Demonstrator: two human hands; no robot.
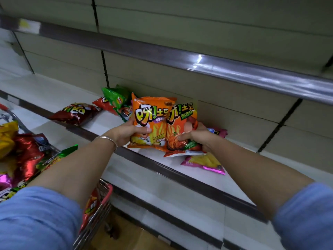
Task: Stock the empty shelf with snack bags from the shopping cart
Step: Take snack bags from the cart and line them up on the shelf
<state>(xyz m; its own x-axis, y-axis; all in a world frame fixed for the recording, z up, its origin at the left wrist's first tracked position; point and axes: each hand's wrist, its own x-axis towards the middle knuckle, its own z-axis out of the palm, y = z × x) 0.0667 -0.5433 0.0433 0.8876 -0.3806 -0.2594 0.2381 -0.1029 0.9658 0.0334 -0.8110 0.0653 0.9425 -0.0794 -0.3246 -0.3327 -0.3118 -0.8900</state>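
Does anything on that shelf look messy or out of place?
Yes. The dark red bag lies flat and upside down near the shelf edge, the green bag slumps on a red one, and a pink bag lies flat.

A single head-worn wide-angle camera looks forward and steeply down from close range, over both forearms, onto the shelf [111, 127] ahead. The shopping cart [100, 204] sits at the lower left edge, and the frame's margins look somewhat smeared.
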